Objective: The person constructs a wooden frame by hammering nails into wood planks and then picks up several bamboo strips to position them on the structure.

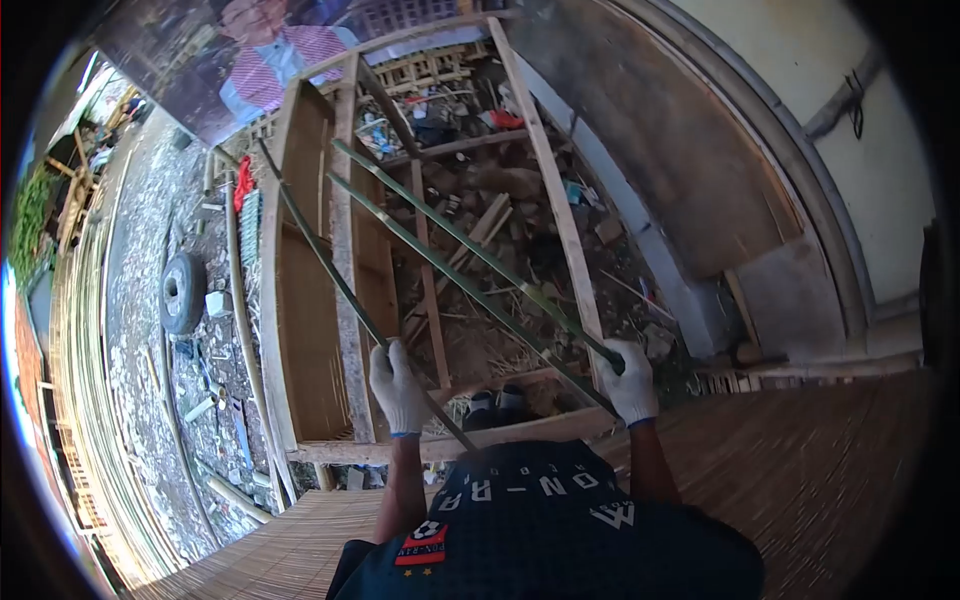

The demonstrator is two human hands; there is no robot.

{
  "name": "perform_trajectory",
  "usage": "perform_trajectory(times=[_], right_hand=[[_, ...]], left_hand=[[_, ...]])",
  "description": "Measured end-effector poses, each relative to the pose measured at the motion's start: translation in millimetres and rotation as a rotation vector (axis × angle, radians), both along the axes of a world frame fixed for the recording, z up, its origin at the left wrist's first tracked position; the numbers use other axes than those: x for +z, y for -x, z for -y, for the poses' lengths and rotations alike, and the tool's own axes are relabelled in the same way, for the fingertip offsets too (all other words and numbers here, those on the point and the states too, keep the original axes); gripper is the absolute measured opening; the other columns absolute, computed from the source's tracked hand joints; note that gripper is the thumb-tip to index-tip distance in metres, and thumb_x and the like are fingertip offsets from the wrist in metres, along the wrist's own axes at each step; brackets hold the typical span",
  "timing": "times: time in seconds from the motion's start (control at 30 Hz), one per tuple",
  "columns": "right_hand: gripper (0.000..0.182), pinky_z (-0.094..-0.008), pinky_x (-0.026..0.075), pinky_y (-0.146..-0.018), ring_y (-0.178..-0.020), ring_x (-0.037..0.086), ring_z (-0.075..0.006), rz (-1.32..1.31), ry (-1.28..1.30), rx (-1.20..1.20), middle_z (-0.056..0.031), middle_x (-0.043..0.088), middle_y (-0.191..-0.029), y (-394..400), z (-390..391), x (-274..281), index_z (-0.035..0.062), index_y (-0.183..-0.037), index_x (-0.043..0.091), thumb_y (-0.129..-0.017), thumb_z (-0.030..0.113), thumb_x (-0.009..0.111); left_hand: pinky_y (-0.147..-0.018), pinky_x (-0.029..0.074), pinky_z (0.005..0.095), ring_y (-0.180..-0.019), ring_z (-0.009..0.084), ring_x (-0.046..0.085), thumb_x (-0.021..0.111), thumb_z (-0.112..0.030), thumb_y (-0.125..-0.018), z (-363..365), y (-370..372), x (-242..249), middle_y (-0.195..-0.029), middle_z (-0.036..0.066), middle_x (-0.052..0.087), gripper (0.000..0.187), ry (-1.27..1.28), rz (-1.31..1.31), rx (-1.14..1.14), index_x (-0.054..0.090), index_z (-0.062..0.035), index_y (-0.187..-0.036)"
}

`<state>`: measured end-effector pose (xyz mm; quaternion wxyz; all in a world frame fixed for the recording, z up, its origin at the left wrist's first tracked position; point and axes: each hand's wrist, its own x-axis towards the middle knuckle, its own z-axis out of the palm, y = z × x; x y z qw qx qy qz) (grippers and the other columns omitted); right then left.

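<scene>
My left hand (398, 388), in a white knit glove, is closed around a long thin green bamboo strip (318, 250) that slants over the left side of a wooden frame (345, 240). My right hand (630, 382), gloved too, grips the near end of a second green bamboo strip (455, 232). Roughly parallel to that one lies another bamboo strip (450, 272), its near end passing just left of my right hand. Both right-hand strips reach diagonally across the open frame toward its left beam. The fingers' undersides are hidden.
Inside the frame lies rubble with wood scraps (490, 225). To the left are a tyre (183, 292), a red cloth (243, 183) and long bamboo poles (95, 330). A printed banner (190, 75) hangs at the back. Woven bamboo matting (790, 450) spreads on the right.
</scene>
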<state>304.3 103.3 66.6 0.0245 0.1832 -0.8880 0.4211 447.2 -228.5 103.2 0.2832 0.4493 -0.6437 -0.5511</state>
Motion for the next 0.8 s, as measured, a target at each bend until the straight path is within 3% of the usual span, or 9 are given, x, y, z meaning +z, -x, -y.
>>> perform_trajectory(times=[0.13, 0.2, 0.33, 0.8], right_hand=[[0.026, -0.0385, 0.054, -0.09, -0.104, 0.07, -0.0317, 0.338, 0.101, -0.079, -0.0169, 0.072, -0.109, -7.3, -27.4, -5.9, 0.002, -0.113, 0.07, -0.09, 0.015, 0.07], [0.026, -0.0383, 0.054, -0.089, -0.102, 0.071, -0.0319, 0.356, 0.098, -0.089, -0.0166, 0.072, -0.109, -4.7, -27.3, -8.4, 0.0025, -0.114, 0.071, -0.092, 0.016, 0.069], [0.026, -0.0386, 0.054, -0.09, -0.1, 0.071, -0.0319, 0.416, 0.039, -0.083, -0.0168, 0.072, -0.109, -8.0, -32.1, 0.8, 0.0033, -0.116, 0.071, -0.094, 0.017, 0.068], [0.026, -0.0316, 0.053, -0.086, -0.095, 0.07, -0.0178, 0.545, 0.167, -0.098, -0.0102, 0.075, -0.103, -1.2, -29.8, -8.4, 0.0015, -0.112, 0.074, -0.092, 0.019, 0.072]], left_hand=[[-0.05, 0.036, 0.0229, -0.057, 0.0026, 0.044, 0.055, -0.026, -0.107, 1.1, 3.0, -4.2, -0.07, -0.004, 0.05, 0.023, 0.122, 0.018, -0.044, 0.062, -0.0059, -0.098], [-0.047, 0.036, 0.0223, -0.053, 0.0028, 0.045, 0.055, -0.025, -0.107, -8.4, 8.0, 13.8, -0.068, -0.004, 0.049, 0.022, 0.032, 0.003, -0.06, 0.062, -0.0062, -0.101], [-0.042, 0.035, 0.0225, -0.048, 0.0044, 0.044, 0.054, -0.024, -0.108, 1.7, 7.5, -8.8, -0.065, -0.003, 0.047, 0.022, 0.101, -0.012, -0.093, 0.063, -0.0047, -0.104], [-0.043, 0.038, 0.0227, -0.049, 0.0052, 0.047, 0.056, -0.027, -0.107, 7.5, 19.5, 9.6, -0.065, -0.002, 0.048, 0.022, -0.007, -0.078, -0.085, 0.062, -0.0065, -0.103]])
